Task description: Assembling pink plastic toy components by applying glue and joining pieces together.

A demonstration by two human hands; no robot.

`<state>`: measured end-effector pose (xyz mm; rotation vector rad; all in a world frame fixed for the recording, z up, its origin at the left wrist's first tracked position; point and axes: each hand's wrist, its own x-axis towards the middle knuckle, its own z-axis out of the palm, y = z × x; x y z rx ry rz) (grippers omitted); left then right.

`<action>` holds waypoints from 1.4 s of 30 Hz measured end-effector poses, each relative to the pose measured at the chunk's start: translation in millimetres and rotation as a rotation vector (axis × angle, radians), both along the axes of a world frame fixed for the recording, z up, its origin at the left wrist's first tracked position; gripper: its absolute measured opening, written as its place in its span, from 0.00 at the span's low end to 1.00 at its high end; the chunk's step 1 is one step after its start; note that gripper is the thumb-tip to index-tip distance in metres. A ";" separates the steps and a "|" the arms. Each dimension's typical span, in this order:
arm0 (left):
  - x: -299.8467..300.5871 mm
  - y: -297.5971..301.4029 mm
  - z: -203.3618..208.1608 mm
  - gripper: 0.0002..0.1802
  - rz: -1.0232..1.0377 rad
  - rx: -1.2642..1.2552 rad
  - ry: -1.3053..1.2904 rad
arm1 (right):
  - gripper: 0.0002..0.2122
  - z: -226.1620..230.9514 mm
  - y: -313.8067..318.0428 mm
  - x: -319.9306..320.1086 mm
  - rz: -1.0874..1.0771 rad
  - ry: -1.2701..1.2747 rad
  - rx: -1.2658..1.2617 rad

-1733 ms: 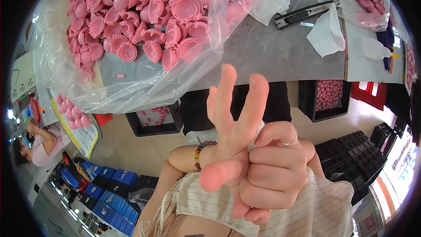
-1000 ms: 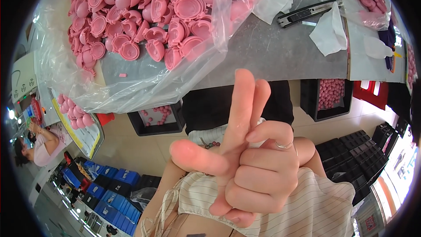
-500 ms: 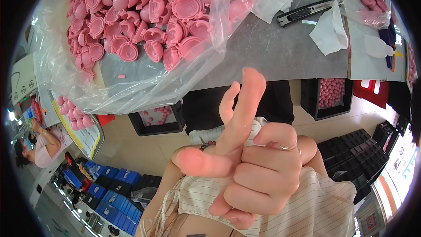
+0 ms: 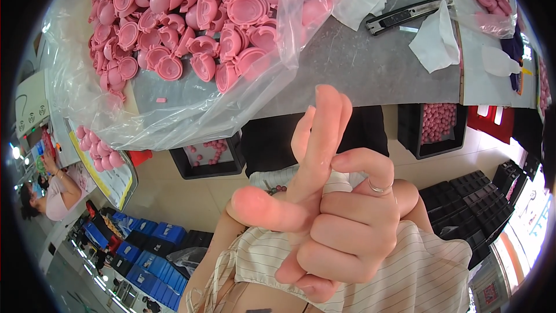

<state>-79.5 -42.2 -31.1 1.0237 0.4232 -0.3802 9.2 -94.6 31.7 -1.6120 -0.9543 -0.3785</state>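
Note:
Over my lap, in front of the table edge, my two hands meet. My left hand [image 4: 315,177] has its thumb out to the left and fingers stretched upward, with nothing held. Curled against its side is my right hand [image 4: 353,229], with a ring [image 4: 379,189] on one finger; its bent upper finger touches the base of the left hand's raised fingers. Partly hidden behind the left hand is a beaded bracelet [image 4: 278,188]. Above them, a clear plastic bag [image 4: 231,110] lies open on the grey table [image 4: 359,69], full of pink hinged round shells [image 4: 168,66].
A black utility knife [image 4: 405,16] and white paper pieces [image 4: 435,43] lie on the table. Below its edge stand black bins [image 4: 431,149] with pink balls. Stacked black crates [image 4: 463,203] are at right, blue crates [image 4: 156,261] at left. A co-worker [image 4: 58,197] sits far left.
My right hand's upper finger has straightened and moved left onto the left hand. The left hand's raised fingers have shifted slightly left, with a second finger showing behind.

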 end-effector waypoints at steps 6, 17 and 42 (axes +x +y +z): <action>45.9 37.3 67.4 0.28 -0.085 -0.053 -0.142 | 0.20 0.5 -3.8 -3.1 0.042 0.010 -0.067; 52.6 42.1 74.5 0.35 -0.051 -0.155 -0.126 | 0.20 -2.4 -3.8 -4.0 0.046 0.016 -0.049; -22.1 -0.8 -15.9 0.38 0.050 -0.210 -0.228 | 0.20 0.6 1.5 -3.9 0.024 0.036 0.009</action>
